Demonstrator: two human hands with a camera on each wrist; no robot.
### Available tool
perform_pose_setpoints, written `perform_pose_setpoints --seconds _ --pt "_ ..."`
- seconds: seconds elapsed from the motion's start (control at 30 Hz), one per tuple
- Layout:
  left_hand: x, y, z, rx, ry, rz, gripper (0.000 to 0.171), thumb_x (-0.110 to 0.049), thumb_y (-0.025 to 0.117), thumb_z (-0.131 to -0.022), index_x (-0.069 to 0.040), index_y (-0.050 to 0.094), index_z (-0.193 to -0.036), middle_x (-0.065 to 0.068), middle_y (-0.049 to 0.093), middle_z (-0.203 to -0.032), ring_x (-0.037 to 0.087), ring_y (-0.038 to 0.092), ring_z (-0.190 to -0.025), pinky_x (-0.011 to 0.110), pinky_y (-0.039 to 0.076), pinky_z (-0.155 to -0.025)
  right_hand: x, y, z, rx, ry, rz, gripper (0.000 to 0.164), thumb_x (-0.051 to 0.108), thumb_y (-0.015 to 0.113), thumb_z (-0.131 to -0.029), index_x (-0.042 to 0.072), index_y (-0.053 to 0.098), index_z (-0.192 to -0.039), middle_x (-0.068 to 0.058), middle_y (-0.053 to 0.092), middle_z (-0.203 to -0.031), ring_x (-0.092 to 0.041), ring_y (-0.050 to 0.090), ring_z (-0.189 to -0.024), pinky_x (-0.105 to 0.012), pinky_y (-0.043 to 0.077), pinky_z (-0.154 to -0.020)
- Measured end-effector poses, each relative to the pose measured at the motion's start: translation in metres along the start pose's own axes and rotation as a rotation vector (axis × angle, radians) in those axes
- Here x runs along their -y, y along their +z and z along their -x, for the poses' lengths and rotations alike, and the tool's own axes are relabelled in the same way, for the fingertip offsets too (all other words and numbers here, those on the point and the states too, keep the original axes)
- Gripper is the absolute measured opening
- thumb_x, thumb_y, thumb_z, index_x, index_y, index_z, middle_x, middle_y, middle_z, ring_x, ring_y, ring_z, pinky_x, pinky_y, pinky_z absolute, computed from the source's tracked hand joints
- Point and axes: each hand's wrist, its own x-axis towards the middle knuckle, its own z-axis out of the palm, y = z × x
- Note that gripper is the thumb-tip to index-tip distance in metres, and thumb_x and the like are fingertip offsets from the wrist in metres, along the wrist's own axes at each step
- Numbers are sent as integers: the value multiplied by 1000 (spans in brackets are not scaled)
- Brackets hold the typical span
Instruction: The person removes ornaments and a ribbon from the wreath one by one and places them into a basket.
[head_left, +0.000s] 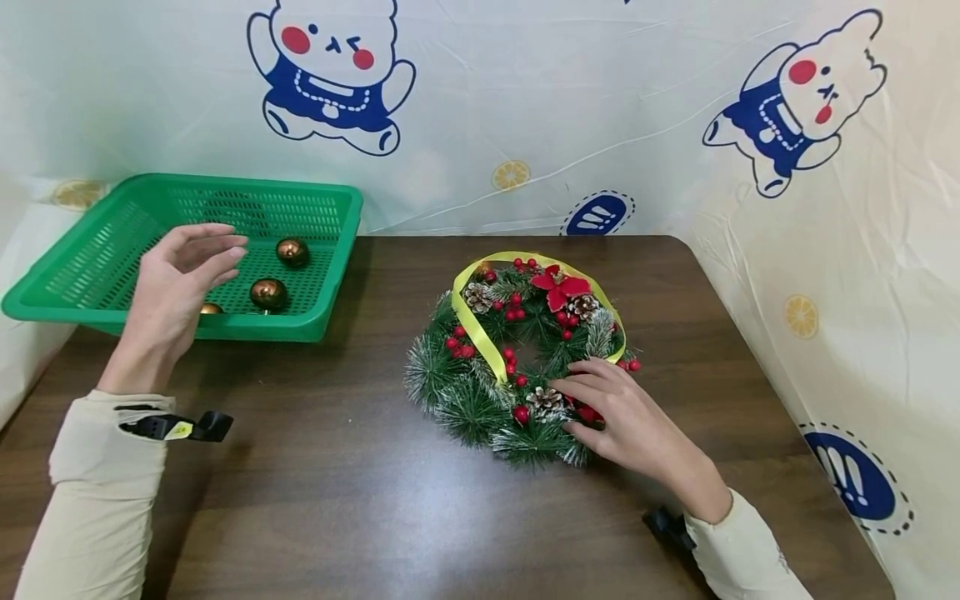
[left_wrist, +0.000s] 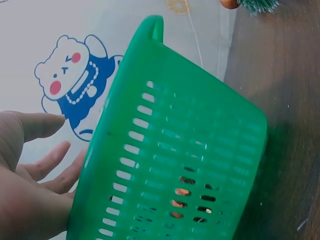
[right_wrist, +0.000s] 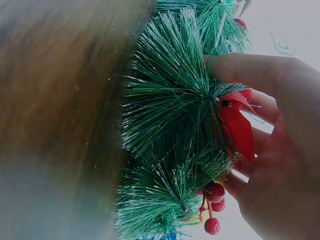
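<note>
A green Christmas wreath (head_left: 468, 408) lies on the table, trimmed with red berries, pinecones, red flowers and a yellow ribbon (head_left: 480, 337). My right hand (head_left: 626, 417) holds its near right side, thumb at the outer needles and fingers over the top by a red flower (right_wrist: 235, 130). Over the near side of a green plastic basket (head_left: 341, 250), my left hand (head_left: 176, 279) is raised with fingers spread loosely and nothing in them. Shiny copper-brown baubles (head_left: 268, 294) lie in the basket, one partly hidden behind its near rim. A copper bauble (left_wrist: 230, 3) also shows beside the wreath in the left wrist view.
The brown wooden table (head_left: 360, 500) carries both basket and wreath, the basket at the back left and the wreath right of centre. Behind and to the right hangs a pale sheet (head_left: 465, 100) printed with cartoon bears and orange slices.
</note>
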Motion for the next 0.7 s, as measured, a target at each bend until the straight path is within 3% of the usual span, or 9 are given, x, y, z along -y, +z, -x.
perform_pose_setpoints --seconds 0.47,0.7 --pt "-11 25 6 67 49 16 39 -2 67 -94 0 57 -131 12 64 -124 20 62 -110 18 55 -85 1 -1 -2 -5 -27 9 47 22 80 -83 13 68 -128 -9 63 -128 -27 50 -126 -52 44 -105" --pt "-15 48 6 105 47 -56 37 -7 68 -94 -2 58 -130 12 64 -124 19 62 -109 18 55 -84 1 -1 -1 -9 -41 10 47 19 81 -82 13 69 -127 -10 64 -127 -28 50 -126 -54 43 -105"
